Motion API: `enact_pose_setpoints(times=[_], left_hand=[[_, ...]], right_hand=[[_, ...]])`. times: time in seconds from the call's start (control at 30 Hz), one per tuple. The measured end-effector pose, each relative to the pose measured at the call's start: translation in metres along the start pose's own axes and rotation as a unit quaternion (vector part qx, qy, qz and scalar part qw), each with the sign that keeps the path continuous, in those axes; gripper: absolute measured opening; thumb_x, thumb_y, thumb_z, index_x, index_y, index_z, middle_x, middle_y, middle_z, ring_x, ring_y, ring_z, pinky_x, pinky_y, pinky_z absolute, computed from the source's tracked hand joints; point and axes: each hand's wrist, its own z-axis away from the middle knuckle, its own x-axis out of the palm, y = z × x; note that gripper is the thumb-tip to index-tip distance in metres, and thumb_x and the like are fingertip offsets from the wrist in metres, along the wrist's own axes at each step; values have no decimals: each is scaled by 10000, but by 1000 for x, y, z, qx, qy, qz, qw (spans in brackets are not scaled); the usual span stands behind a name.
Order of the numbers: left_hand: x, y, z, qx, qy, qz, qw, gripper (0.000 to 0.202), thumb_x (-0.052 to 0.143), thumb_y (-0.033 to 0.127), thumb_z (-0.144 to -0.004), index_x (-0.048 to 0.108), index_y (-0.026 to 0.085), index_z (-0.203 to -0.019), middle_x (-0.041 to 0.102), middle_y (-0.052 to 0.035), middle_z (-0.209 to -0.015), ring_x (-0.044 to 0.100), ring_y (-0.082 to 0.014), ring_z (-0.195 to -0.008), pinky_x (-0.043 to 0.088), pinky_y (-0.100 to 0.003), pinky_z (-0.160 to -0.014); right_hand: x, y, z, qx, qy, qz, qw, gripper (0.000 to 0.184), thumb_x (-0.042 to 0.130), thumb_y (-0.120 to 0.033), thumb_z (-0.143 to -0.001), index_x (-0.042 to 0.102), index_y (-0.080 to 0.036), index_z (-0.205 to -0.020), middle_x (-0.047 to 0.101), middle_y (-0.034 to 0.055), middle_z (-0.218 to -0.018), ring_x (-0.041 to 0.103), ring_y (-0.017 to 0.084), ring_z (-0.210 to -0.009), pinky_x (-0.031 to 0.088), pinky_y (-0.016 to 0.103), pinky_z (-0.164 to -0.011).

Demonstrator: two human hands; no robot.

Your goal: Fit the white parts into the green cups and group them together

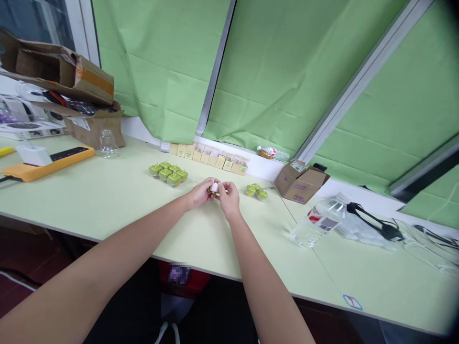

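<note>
Above the middle of the table, my left hand [201, 193] and my right hand [229, 197] meet with closed fingers around a small pale pinkish-white object with a dark yellowish rim [214, 187]. Fingers cover much of it, so its exact kind is unclear. Left of my hands stands a group of clear ice-pop moulds with green lids [168, 173]. A smaller group of the same green-lidded moulds [256, 191] sits just to the right. Behind them, a row of small tan cardboard boxes [211, 156] lines the wall.
An orange power strip [68, 162], a clear plastic dome [107, 144] and stacked cardboard boxes [93, 128] occupy the left. On the right are an open carton [300, 182], a large clear bottle [317, 222] lying down, a black strap [389, 231] and cables. Another bottle [273, 153] rests on the sill.
</note>
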Motion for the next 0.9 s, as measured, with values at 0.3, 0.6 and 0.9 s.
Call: enact_pose_setpoints(times=[0.3,0.6,0.9], left_hand=[[6,8,6,-10,18,25,999,115,516,267,-857,554,202,-944,545,-10,-764,464,-100,-510,355,-212,-467],[6,6,5,-26,38,27,999,122,534,289,-849,562,202,-930,551,-2,-737,465,-99,-494,354,-214,-462],[9,13,8,-21,9,51,998,142,567,296,-822,567,192,-919,536,10,-702,449,-90,-476,342,-213,-443]], right_hand=[[1,-9,4,3,-31,-28,999,242,671,-411,-740,608,-204,-848,633,9,-921,646,144,-732,605,314,-652],[-3,-13,4,18,-49,-6,999,237,684,-402,-722,633,-210,-851,650,16,-944,655,149,-757,607,310,-658],[-2,-14,3,21,-35,-34,999,301,711,-414,-726,549,-230,-900,617,8,-933,649,152,-770,605,309,-652]])
